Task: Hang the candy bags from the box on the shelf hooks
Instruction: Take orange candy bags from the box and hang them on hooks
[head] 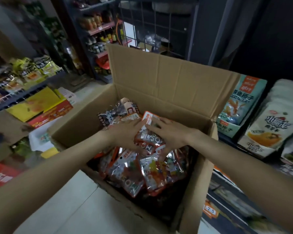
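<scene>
I want a small stack gathered with the hang-holes aligned, so the bags slide onto a hook together; both hands are inside the box (159, 76), my left hand (125, 132) and right hand (169, 132) curled round the top candy bags (149, 132) from either side; more bags (139, 173) lie below them, nearer me.
</scene>
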### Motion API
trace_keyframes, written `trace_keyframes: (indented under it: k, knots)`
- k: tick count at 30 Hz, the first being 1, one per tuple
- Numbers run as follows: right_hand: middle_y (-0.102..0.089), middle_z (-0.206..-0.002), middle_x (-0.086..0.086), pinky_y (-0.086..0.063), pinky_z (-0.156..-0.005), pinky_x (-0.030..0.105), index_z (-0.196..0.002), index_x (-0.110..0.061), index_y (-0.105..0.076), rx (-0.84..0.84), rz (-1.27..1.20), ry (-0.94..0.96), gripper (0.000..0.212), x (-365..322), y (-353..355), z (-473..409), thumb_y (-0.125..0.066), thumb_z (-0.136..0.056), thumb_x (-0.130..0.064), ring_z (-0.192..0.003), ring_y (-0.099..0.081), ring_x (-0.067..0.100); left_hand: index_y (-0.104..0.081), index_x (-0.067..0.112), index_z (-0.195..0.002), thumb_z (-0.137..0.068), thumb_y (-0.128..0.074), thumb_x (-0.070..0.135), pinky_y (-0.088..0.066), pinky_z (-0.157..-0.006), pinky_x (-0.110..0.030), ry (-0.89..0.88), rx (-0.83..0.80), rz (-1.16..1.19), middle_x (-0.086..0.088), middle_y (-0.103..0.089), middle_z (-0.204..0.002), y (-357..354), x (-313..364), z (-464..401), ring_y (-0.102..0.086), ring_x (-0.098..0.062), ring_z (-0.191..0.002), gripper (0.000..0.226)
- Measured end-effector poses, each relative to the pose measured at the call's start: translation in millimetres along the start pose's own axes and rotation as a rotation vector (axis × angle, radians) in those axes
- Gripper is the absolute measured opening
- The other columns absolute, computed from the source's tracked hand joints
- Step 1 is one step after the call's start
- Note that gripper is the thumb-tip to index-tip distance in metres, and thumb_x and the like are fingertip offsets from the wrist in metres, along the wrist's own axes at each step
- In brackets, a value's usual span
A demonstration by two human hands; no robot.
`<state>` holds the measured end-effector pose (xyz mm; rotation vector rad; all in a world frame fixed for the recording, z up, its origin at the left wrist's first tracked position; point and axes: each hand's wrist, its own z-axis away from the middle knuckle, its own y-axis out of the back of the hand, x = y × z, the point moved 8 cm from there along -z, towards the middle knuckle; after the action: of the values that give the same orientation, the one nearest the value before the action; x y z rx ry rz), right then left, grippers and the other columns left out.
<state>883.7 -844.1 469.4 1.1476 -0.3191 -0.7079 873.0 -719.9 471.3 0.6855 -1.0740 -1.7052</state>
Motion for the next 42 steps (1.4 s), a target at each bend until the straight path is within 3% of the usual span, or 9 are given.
trace_keyframes:
  k: [10, 14, 19, 24, 27, 31, 36, 40, 42]
  knots:
    - [-0.013, -0.159, 0.01, -0.024, -0.115, 0.045, -0.152, -0.029, -0.018, 0.157, -0.293, -0.215, 0.096, 11.5, 18.4, 28.6, -0.065, -0.077, -0.065, -0.142, -0.017, 0.035, -0.001, 0.032, -0.153, -0.071, -0.055, 0.078, -0.037, -0.099, -0.027, -0.23, 0.09, 0.228, -0.001, -0.038, -0.15, 11.5, 13.3, -0.2, -0.042, -0.019, -0.131, 0.108]
    - [-0.029, -0.151, 0.015, -0.026, -0.11, 0.045, -0.155, -0.019, 0.001, 0.095, -0.245, -0.361, 0.114, 12.9, 13.7, 24.1, -0.069, -0.076, -0.062, -0.138, -0.025, 0.036, 0.004, 0.022, -0.154, -0.052, -0.041, 0.099, -0.024, -0.115, -0.043, -0.105, 0.158, 0.044, -0.005, -0.02, -0.159, 13.2, -13.4, -12.5, -0.023, -0.024, -0.144, 0.135]
    - [-0.043, -0.132, 0.009, -0.032, -0.101, 0.043, -0.137, -0.015, -0.043, 0.274, -0.084, -0.414, 0.078, 13.4, 31.4, 37.4, -0.071, -0.077, -0.056, -0.126, -0.033, 0.029, 0.008, 0.028, -0.152, -0.051, -0.04, 0.1, -0.013, -0.117, -0.049, -0.077, 0.022, 0.05, -0.009, -0.017, -0.16, -6.3, -12.7, -22.6, -0.016, -0.029, -0.146, 0.133]
    - [-0.01, -0.161, 0.006, -0.015, -0.119, 0.041, -0.155, -0.018, 0.001, 0.143, -0.276, -0.269, 0.115, 6.9, 22.8, 24.9, -0.073, -0.076, -0.057, -0.147, -0.008, 0.025, 0.001, 0.03, -0.152, -0.057, -0.067, 0.081, -0.029, -0.109, -0.033, -0.163, 0.14, 0.296, -0.006, -0.028, -0.15, 10.2, -1.7, -15.7, -0.03, -0.022, -0.137, 0.128]
    - [-0.025, -0.15, 0.007, -0.023, -0.114, 0.039, -0.154, -0.02, 0.006, 0.093, -0.302, -0.26, 0.123, 6.8, 21.6, 11.3, -0.078, -0.071, -0.055, -0.139, -0.02, 0.025, -0.002, 0.033, -0.153, -0.061, -0.075, 0.069, -0.03, -0.105, -0.028, -0.203, 0.132, 0.402, -0.003, -0.029, -0.148, 13.2, 1.0, -12.7, -0.029, -0.019, -0.137, 0.123]
    - [-0.05, -0.116, 0.001, -0.04, -0.086, 0.033, -0.127, -0.016, -0.047, 0.33, -0.304, -0.304, 0.073, 18.3, 48.2, 16.7, -0.083, -0.069, -0.043, -0.111, -0.048, 0.021, 0.005, 0.022, -0.154, -0.067, -0.074, 0.062, -0.022, -0.11, -0.029, -0.174, 0.116, 0.332, -0.005, -0.014, -0.157, 10.7, -6.7, -9.2, -0.017, -0.021, -0.144, 0.123]
    - [-0.064, -0.098, 0.003, -0.046, -0.072, 0.026, -0.105, -0.013, -0.06, 0.604, -0.386, -0.311, 0.022, 26.6, 98.8, 75.6, -0.069, -0.089, -0.026, -0.09, -0.063, 0.02, 0.013, 0.027, -0.152, -0.057, -0.065, 0.08, -0.021, -0.117, -0.037, -0.143, 0.027, 0.196, -0.004, -0.004, -0.161, 1.0, -10.6, -15.1, -0.009, -0.022, -0.147, 0.133]
    - [-0.07, -0.084, -0.006, -0.05, -0.06, 0.012, -0.093, -0.015, -0.061, 0.316, -0.799, -0.075, 0.011, -9.2, 86.4, 97.3, -0.07, -0.087, -0.013, -0.069, -0.068, 0.001, 0.02, 0.033, -0.15, -0.038, -0.055, 0.097, -0.018, -0.118, -0.047, -0.137, -0.058, 0.131, -0.005, 0.0, -0.162, -2.1, -9.9, -25.3, -0.004, -0.026, -0.148, 0.149]
    - [-0.072, -0.093, 0.0, -0.05, -0.067, 0.017, -0.099, -0.012, -0.065, 0.169, -0.688, -0.047, 0.017, -25.7, 56.8, 84.1, -0.074, -0.085, -0.017, -0.078, -0.069, 0.008, 0.021, 0.03, -0.149, -0.038, -0.055, 0.096, -0.015, -0.119, -0.043, -0.142, -0.116, 0.138, -0.006, 0.001, -0.162, -3.0, -7.7, -28.3, -0.004, -0.024, -0.148, 0.15]
